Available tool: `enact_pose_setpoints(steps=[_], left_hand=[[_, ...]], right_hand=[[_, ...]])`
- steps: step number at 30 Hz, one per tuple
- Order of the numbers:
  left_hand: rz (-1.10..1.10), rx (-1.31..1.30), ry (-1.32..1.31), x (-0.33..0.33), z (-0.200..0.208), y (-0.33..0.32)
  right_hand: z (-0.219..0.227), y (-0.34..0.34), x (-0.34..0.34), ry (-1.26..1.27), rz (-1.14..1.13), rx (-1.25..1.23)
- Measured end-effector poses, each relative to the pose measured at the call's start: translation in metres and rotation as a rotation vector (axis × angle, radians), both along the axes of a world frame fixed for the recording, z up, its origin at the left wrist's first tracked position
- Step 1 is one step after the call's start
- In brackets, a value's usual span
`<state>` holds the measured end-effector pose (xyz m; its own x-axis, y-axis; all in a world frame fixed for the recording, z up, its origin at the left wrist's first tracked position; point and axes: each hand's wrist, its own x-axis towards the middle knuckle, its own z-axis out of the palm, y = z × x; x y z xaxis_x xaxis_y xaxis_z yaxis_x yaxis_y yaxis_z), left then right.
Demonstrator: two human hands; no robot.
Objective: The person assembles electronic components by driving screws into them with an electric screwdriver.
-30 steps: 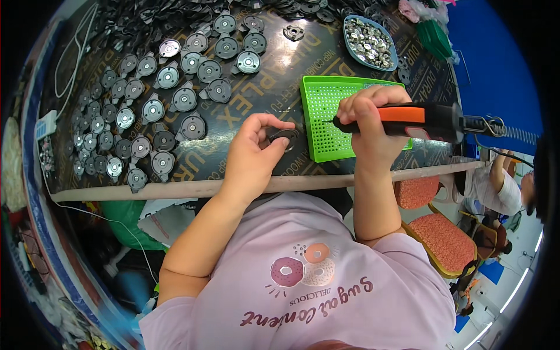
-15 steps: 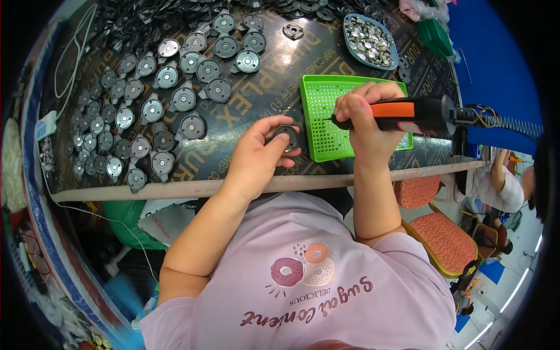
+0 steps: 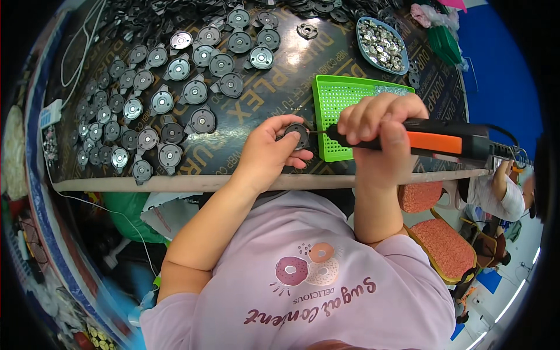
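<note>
Between the thumb and fingers of my left hand [image 3: 274, 149] is a round dark part [image 3: 298, 136], held just above the table near its front edge. My right hand [image 3: 382, 131] is wrapped round a black and orange electric screwdriver [image 3: 437, 142], which lies nearly level. Its thin bit points left and reaches the right side of the round part; whether the tip touches a screw is too small to tell. Beneath my right hand stands a green perforated tray [image 3: 329, 105], with small shiny pieces [image 3: 394, 90] at its far right.
Many round dark parts with tabs [image 3: 195, 91] lie over the table's left half, and more dark pieces [image 3: 157, 20] are heaped at the back. A blue bowl of metal discs [image 3: 382, 45] stands at the far right. Chairs [image 3: 441, 248] and other people are beyond the right edge.
The screwdriver has swung from above the tray so that its bit meets the round part. My right hand has turned and come nearer. My left hand has shifted slightly right.
</note>
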<state>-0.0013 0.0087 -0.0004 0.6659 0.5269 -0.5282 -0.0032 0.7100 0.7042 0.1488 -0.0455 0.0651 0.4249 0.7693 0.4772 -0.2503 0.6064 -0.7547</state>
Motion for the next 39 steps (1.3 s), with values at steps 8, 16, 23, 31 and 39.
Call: enact_pose_setpoints(steps=[8, 16, 23, 31, 39], left_hand=[[-0.007, 0.016, 0.001, -0.001, 0.001, 0.000], [0.029, -0.026, -0.002, 0.001, 0.002, -0.001], [0.023, 0.002, 0.004, 0.001, 0.000, -0.001], [0.019, 0.011, 0.012, 0.002, 0.001, -0.001], [0.027, 0.008, -0.003, 0.001, -0.002, -0.004]], right_hand=[[-0.013, 0.012, -0.013, -0.063, -0.003, -0.018], [-0.015, 0.013, -0.015, -0.123, -0.046, -0.084], [-0.015, 0.013, -0.014, -0.115, -0.066, -0.101], [-0.016, 0.014, -0.017, -0.087, -0.021, -0.071], [-0.012, 0.012, -0.021, -0.282, -0.017, -0.066]])
